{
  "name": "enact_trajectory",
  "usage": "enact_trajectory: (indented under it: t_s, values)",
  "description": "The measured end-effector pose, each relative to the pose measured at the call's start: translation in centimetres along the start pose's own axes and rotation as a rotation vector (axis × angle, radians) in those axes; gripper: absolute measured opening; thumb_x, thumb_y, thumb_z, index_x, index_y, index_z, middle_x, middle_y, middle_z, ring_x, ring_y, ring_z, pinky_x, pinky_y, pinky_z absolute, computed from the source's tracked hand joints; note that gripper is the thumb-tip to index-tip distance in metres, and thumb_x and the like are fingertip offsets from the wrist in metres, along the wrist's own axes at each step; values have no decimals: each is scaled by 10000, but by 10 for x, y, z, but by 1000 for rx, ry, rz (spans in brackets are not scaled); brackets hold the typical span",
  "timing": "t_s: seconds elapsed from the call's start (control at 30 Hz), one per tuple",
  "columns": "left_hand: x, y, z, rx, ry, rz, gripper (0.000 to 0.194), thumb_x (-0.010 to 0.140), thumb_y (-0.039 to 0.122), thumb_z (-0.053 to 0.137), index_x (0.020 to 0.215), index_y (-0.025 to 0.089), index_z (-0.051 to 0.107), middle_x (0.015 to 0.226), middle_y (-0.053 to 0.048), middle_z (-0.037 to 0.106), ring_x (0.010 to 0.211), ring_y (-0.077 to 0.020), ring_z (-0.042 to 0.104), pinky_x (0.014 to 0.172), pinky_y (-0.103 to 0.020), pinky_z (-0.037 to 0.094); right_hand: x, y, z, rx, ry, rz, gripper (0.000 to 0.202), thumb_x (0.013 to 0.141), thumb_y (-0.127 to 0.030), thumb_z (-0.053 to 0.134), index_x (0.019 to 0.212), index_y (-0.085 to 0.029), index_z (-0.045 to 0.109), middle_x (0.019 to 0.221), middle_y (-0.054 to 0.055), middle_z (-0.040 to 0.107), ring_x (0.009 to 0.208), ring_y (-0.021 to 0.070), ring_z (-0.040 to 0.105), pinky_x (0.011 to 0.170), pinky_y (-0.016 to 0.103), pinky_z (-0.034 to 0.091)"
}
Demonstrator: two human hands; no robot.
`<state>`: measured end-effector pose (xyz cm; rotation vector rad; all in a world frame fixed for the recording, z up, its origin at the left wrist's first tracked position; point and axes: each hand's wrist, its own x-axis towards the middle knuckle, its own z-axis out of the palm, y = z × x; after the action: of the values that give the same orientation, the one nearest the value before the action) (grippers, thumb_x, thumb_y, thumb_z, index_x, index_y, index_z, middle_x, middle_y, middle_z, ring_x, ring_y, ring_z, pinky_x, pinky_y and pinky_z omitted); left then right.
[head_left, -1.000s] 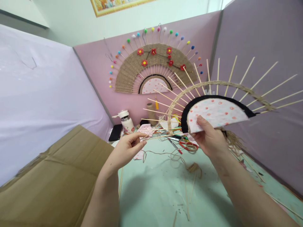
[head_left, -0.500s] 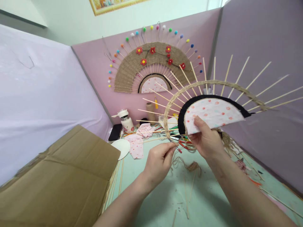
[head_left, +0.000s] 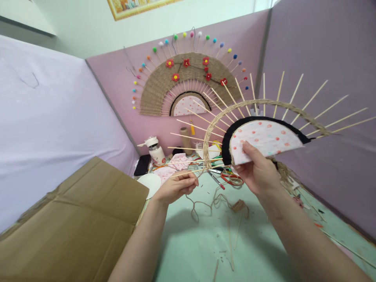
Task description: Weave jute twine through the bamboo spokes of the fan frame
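The right hand (head_left: pixel 261 170) is grasping a half-round fan frame (head_left: pixel 268 135) by its lower edge, the thumb pressing on the pink-dotted white fabric face and the fingers curling underneath. The frame is hanging in the air above the pale green tabletop (head_left: pixel 188 250), right of centre, and is tilting slightly. Black edging (head_left: pixel 226 145) is bordering the curved side of the fabric, and thin wooden sticks (head_left: pixel 313 97) are fanning outward from it, with a braided band (head_left: pixel 249 104) crossing them in an arc. The left hand (head_left: pixel 178 187) is pinching jute twine (head_left: pixel 201 172) between thumb and fingers, just beside the frame's lowest left sticks; the strand is running from the band's lower end to the fingertips, and loose twine is looping across the tabletop below. Behind, a larger woven fan (head_left: pixel 154 94) with red flowers and coloured pom-poms is hanging on the pink partition (head_left: pixel 117 84). A white bottle (head_left: pixel 158 154) is standing beside a black phone (head_left: pixel 142 165), a white disc (head_left: pixel 149 185) is lying near the left wrist, and a cardboard sheet (head_left: pixel 85 211) is filling the lower left.
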<state>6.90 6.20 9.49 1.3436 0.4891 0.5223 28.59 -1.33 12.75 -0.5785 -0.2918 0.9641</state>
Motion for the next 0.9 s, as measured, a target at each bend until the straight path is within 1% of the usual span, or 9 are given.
enact_trajectory:
  t_s: [0.1,0.17,0.3,0.43,0.53,0.63,0.73,0.8,0.9]
  values:
    - [-2,0,-5,10,-37,-13,231,751,345,713,757,121,660,586,15,468,505,-51,361,508,-238,207,0,-1,0,11,1,-8,338,532,-195,850,818,-188,670,673,-69,658,494,69,578,335,134,456]
    - [0,-2,-2,12,-40,-22,219,749,334,713,753,122,658,587,17,473,494,-46,347,502,-242,192,0,0,1,8,1,-14,344,530,-195,850,824,-191,671,679,-69,662,494,70,580,335,134,452]
    - [7,-11,18,12,-76,-28,216,754,328,699,746,117,655,577,19,472,482,-47,325,496,-253,174,-4,5,4,1,6,-1,331,524,-190,850,797,-189,663,662,-71,655,500,70,578,356,136,454]
    - [10,-20,45,-49,-137,-44,236,761,343,685,745,111,646,502,52,384,464,-50,276,492,-261,140,-11,16,7,-10,-17,45,295,528,-187,848,752,-176,657,644,-69,643,491,62,556,347,129,418]
    - [12,-22,51,-61,-88,-18,271,759,383,678,749,115,631,508,56,367,475,-53,272,501,-259,143,-16,21,9,-17,-29,102,294,529,-191,848,755,-170,661,669,-63,653,501,59,555,363,133,428]
    - [15,-20,42,-50,24,-14,303,715,404,707,718,114,617,514,59,372,468,-45,273,492,-248,144,-16,20,9,-32,-28,121,298,522,-193,850,749,-168,658,649,-68,641,482,54,539,341,128,409]
    - [17,-17,22,-53,133,-63,304,647,373,760,664,115,601,525,51,414,455,-34,297,473,-227,170,-15,17,8,-61,-46,111,299,508,-184,849,734,-166,654,620,-71,622,456,53,515,318,133,393]
    - [17,-15,8,-69,175,-90,288,614,315,787,630,120,575,522,53,416,452,-28,304,454,-207,168,-14,16,8,-92,-73,111,287,504,-182,845,712,-162,648,592,-71,603,431,51,485,295,138,371]
    - [13,-8,-7,-110,215,-106,281,646,292,767,608,125,545,490,71,373,419,-15,264,421,-183,149,-13,15,6,-158,-95,117,266,499,-200,842,672,-155,644,550,-64,577,415,56,464,281,148,361]
